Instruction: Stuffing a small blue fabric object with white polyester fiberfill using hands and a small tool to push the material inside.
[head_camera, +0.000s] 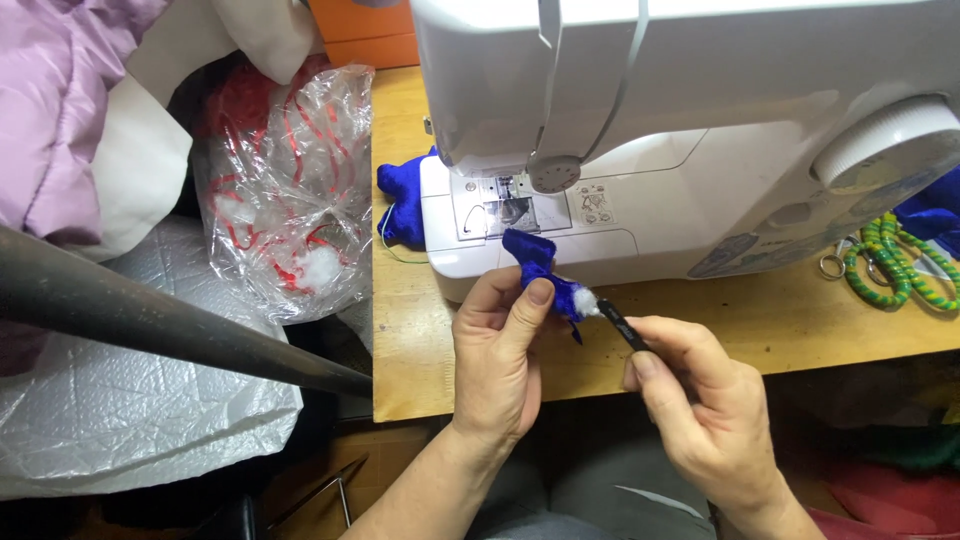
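Head view, looking down: at the centre of the frame the left hand (497, 355) has its grip closed on a small blue felt piece (545, 272), thumb pressed on top of the fabric and fingers curled beneath it, with a tuft of white stuffing (585, 302) showing at the piece's right end. Just to the right, the right hand (700, 400) pinches a thin black stick-like tool (622, 327) between thumb and fingers; the tool's tip touches the white tuft. Both hands hover over the front edge of the wooden worktop (800, 320), just in front of the white sewing machine (680, 130) that fills the upper right of the frame. A second piece of blue fabric (403, 205) lies against the machine's left end. In the upper left, a crumpled clear plastic bag with red markings (285, 180) holds more white stuffing. At the far right edge, green and yellow braided cords (890, 265) lie on the worktop. A dark metal bar (150, 320) crosses the left side of the frame diagonally.
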